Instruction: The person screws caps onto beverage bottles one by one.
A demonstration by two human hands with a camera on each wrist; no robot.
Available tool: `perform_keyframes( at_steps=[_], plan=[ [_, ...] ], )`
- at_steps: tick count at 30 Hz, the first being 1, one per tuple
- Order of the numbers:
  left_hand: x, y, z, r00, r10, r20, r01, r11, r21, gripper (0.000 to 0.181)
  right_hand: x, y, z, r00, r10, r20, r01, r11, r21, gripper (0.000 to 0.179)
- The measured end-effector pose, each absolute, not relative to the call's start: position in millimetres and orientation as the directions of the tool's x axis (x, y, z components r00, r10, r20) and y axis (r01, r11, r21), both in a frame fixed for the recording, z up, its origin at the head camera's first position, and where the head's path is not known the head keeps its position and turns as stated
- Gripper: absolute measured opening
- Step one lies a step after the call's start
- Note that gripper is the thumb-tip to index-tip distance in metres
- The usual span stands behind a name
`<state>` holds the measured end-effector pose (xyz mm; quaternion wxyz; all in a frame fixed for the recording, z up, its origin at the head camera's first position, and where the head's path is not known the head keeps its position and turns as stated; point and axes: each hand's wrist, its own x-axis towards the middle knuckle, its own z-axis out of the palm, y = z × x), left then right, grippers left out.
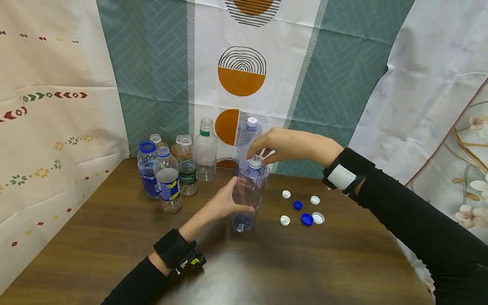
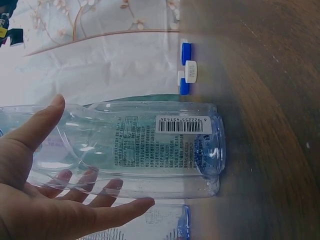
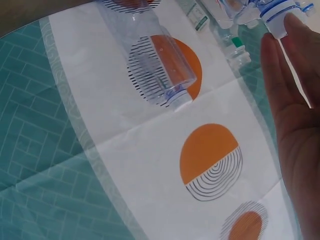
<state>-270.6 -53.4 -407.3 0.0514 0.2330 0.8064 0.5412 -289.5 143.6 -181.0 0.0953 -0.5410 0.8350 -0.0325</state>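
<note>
A clear, blue-tinted plastic bottle (image 1: pixel 256 184) stands upright on the wooden table. My left hand (image 1: pixel 226 199) grips it around the body. In the left wrist view, the thumb lies on one side of the bottle (image 2: pixel 145 142) and the fingers on the other; a barcode and small print show. Over its mouth, my right hand (image 1: pixel 287 144) pinches the white cap (image 1: pixel 255 162) between thumb and fingertips. The right wrist view has this cap (image 3: pixel 278 19) at its upper right corner, between the fingertips. Right behind stands a similar bottle (image 1: pixel 249 132) with a white cap on.
Several uncapped bottles stand at the back left, among them a blue one (image 1: pixel 146 169), one with a yellow-and-blue label (image 1: pixel 168 188) and a tall clear one (image 1: pixel 206 156). Loose caps, white (image 1: pixel 284 220) and blue (image 1: pixel 306 219), lie at the right. Patterned cloth (image 1: pixel 160 84) hangs behind the table.
</note>
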Motion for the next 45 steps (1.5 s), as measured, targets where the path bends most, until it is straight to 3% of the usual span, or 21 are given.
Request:
perform_keyframes(
  at_steps=[11, 20, 32, 39, 45],
  plan=[
    [-270, -53, -409, -0.880, 0.442, 0.173, 0.322, 0.288, 0.902, 0.075, -293, 141, -185, -0.433, -0.895, -0.105, -0.887, 0.444, -0.127, 0.031],
    [-271, -53, -408, -0.888, 0.428, 0.169, 0.321, 0.313, 0.894, 0.077, -289, 139, -186, -0.405, -0.910, -0.086, -0.910, 0.411, -0.056, 0.025],
    [-272, -54, -409, -0.881, 0.441, 0.173, 0.335, 0.324, 0.885, 0.077, -282, 134, -190, -0.430, -0.899, -0.085, -0.903, 0.429, 0.033, 0.013],
    [-271, -55, -407, -0.875, 0.458, 0.160, 0.329, 0.319, 0.889, 0.078, -285, 140, -186, -0.383, -0.917, -0.108, -0.921, 0.388, -0.026, 0.032],
    [-270, -55, -407, -0.869, 0.465, 0.168, 0.340, 0.315, 0.886, 0.076, -287, 141, -188, -0.370, -0.921, -0.120, -0.926, 0.376, -0.028, 0.031]
  ],
)
